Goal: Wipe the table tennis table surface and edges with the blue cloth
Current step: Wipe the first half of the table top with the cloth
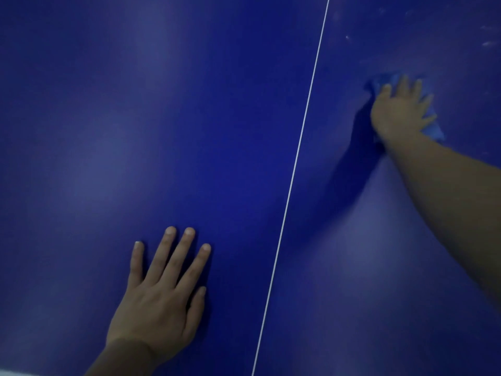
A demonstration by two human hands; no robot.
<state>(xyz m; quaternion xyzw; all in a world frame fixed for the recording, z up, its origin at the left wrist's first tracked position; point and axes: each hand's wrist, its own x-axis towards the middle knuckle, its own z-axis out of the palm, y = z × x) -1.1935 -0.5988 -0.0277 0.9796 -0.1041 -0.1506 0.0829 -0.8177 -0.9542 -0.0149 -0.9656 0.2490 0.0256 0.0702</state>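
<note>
Dark blue table [135, 104] fills the whole view, its surface glossy with soft pale patches of reflected light. On it, in the upper right, lies the blue cloth [433, 128], a crumpled rag a shade lighter than the tabletop. It sits to the right of the thin white line [303, 131] that runs slantwise from the top edge down to the bottom edge of the view, and it is well apart from that line.

The right hand [401, 109] lies flat on top of the cloth, palm down, fingers spread and fairly straight, pressing the rag against the table. Folds of cloth show beyond the fingertips at the upper left and beside the hand at the lower right. The hand is blurred, so finer detail of the fingers is unclear. The bare right forearm [461, 191] reaches in from the right edge, and a dark shadow falls on the table just left of the wrist.

Beyond the cloth, toward the top right corner, a few pale smudges [488, 44] mark the surface.

The left hand [160, 299] rests on the table near the bottom, left of the white line and not touching it. It is palm down with fingers straight and slightly fanned, thumb toward the line, holding nothing. A sliver of something pale [16, 373] shows at the bottom left corner, too small to identify.
</note>
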